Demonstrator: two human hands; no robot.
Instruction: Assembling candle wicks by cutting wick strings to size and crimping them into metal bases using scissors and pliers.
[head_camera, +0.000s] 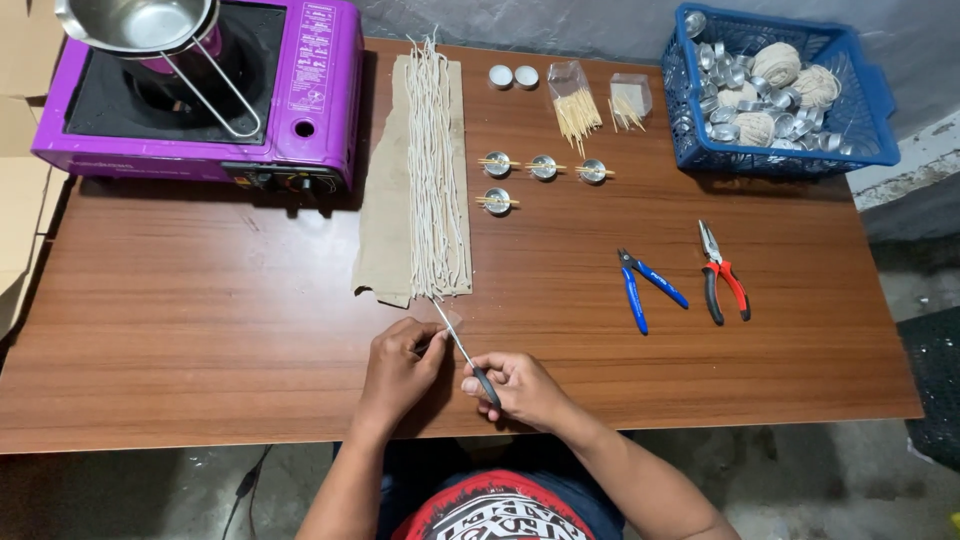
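- Near the front edge of the wooden table (200, 330), the right hand (520, 388) grips a pair of scissors (466, 352), blades pointing toward the far edge.
- The left hand (398, 366) pinches something small beside the blades; what it is cannot be told.
- Just beyond the hands, a bundle of pale wicks (436, 170) lies on a brown paper strip (385, 220).
- At the far left corner sits a purple portable stove (310, 100).
- Toward the right edge lie blue cutters (640, 285) and red pliers (722, 275).
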